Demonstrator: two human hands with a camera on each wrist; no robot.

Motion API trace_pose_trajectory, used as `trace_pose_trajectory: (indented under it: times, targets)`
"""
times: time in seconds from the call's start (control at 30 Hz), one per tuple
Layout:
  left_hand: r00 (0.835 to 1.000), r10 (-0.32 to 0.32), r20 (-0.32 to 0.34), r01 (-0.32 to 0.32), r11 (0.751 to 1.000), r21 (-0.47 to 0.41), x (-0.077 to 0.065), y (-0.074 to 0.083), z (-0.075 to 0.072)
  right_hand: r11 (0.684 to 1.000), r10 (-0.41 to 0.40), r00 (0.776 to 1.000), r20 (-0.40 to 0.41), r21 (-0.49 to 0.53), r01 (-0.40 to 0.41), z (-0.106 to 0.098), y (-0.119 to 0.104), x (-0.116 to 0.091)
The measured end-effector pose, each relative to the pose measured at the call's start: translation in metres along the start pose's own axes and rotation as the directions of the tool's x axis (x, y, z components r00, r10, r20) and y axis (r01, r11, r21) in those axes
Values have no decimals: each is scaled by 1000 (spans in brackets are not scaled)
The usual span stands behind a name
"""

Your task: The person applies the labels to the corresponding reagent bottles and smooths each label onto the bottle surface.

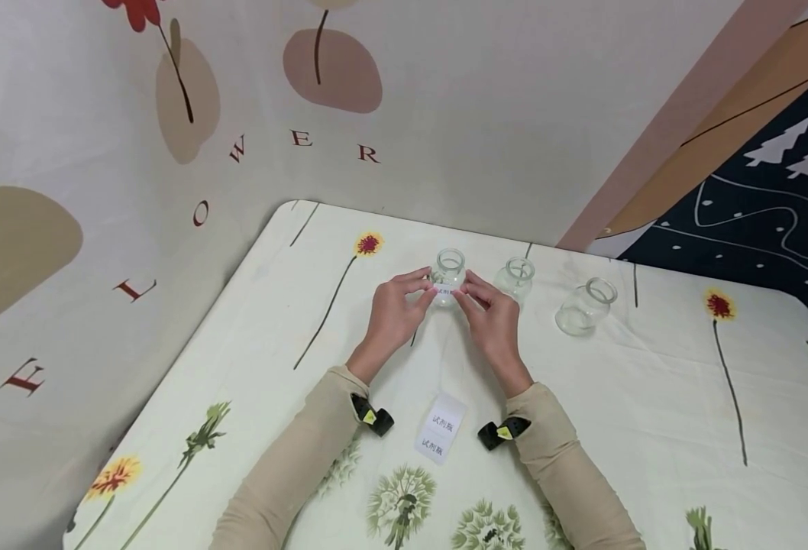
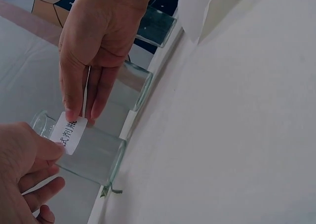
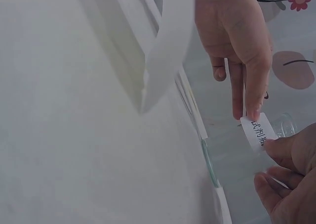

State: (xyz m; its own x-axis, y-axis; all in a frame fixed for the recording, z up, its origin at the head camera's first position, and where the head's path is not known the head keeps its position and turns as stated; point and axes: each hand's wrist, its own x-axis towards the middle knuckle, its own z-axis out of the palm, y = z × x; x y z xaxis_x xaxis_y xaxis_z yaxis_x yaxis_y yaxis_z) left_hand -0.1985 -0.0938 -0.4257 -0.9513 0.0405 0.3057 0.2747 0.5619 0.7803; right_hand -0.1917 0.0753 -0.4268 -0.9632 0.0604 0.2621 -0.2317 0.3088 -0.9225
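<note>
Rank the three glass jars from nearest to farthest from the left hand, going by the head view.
From the left hand:
1. Front jar, between the two hands, just right of the left one.
2. Middle jar, farther right, partly behind the right hand.
3. End jar, farthest right, standing apart beyond the right hand.

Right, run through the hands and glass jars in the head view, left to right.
Left hand, jar between the hands, right hand, rightmost jar. The middle jar is left out, as it overlaps the right hand.
</note>
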Motion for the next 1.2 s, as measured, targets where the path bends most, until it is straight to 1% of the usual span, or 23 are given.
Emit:
trace_pose_trajectory:
  times: [0.33, 0.57, 0.87, 1.2]
  targets:
    - [1000, 7, -6, -6, 999, 39, -2, 1, 1, 1000, 3, 1000, -13, -10, -3, 1, -1, -1]
    - [1000, 15, -13, -14, 998, 58, -3, 0, 3, 1000, -10, 1000, -15, -22, 10, 1, 0, -1]
    - [998, 42, -37, -40, 997, 66, -4, 1, 5, 999, -27, 999, -21, -31, 26, 2, 1, 0]
    - [997, 49, -63, -43, 994, 99, -3, 0, 7, 999, -30, 999, -25, -43, 29, 2, 1, 0]
